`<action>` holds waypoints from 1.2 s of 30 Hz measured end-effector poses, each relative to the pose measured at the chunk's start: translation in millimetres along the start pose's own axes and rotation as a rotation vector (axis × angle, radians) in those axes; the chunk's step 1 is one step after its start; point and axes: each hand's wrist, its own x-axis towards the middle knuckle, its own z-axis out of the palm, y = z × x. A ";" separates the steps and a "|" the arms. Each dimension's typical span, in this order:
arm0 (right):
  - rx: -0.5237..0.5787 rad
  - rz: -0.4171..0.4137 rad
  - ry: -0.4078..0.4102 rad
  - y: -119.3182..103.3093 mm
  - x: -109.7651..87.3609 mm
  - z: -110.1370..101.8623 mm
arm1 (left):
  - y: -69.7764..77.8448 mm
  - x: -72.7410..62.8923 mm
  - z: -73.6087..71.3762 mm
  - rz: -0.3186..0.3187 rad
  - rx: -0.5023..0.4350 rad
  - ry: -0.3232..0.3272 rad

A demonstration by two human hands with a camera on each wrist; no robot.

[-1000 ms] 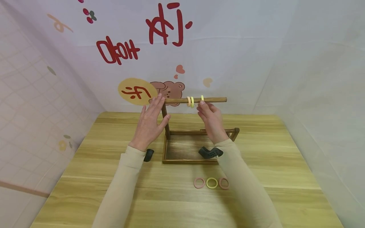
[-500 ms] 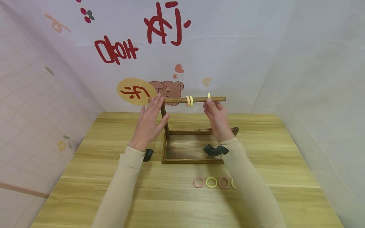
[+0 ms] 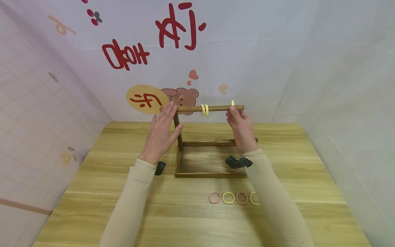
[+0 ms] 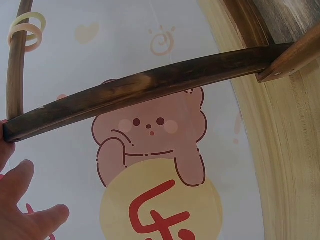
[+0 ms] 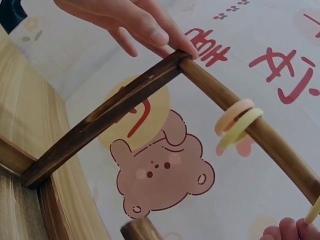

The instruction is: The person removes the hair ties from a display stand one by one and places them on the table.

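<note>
A wooden stand (image 3: 180, 137) has a horizontal rod (image 3: 219, 108) reaching right from its upright post. My left hand (image 3: 158, 133) rests with straight fingers on the post's top corner, where the rod joins. Around the rod near its middle hang a peach ring (image 3: 203, 109) and a yellow ring (image 3: 207, 110), side by side. Toward the free right end, my right hand (image 3: 242, 130) pinches another yellow ring (image 3: 232, 103) that encircles the rod. In the right wrist view, that ring (image 5: 313, 212) shows at the frame's edge beside the fingertips (image 5: 290, 227).
On the wooden table (image 3: 172, 212) in front of the stand, several rings lie flat in a row, including a pink ring (image 3: 210, 198) and a yellow ring (image 3: 223, 198); my right sleeve (image 3: 274, 192) partly covers the rightmost. A printed curtain (image 3: 247, 61) stands behind.
My right hand has slid the pinched yellow ring rightward along the rod, away from the other two rings. My left hand stays at the post. The rightmost table ring has come into view.
</note>
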 end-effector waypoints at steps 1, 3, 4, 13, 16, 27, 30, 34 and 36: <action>0.000 -0.002 0.004 -0.5 0.3 -1.4 | 0.2 -0.1 -0.1 0.000 0.000 0.001; -0.007 -0.008 0.010 -1.5 1.2 -4.0 | 0.2 -0.2 0.2 0.000 0.002 0.005; -0.005 -0.012 0.016 -2.1 1.9 -5.3 | 0.3 -0.2 0.2 0.000 0.001 0.005; 0.025 -0.016 0.067 -10.4 5.2 -15.8 | -0.2 -0.5 1.1 0.003 -0.003 0.008; 0.030 -0.024 0.078 -12.9 4.9 -19.8 | -0.4 -0.9 1.2 0.002 -0.001 0.007; 0.004 -0.065 0.100 -20.6 -1.9 -35.5 | -0.7 0.0 1.9 -0.001 0.002 0.001; -0.020 -0.077 0.086 -21.6 -5.4 -40.4 | -0.6 -0.4 1.7 -0.004 0.000 0.001; -0.061 -0.095 0.074 -23.1 -10.8 -46.8 | -0.3 -0.6 1.4 -0.005 0.000 0.000; -0.086 -0.101 0.069 -24.1 -13.9 -50.7 | -0.2 -0.5 1.4 -0.004 0.000 0.000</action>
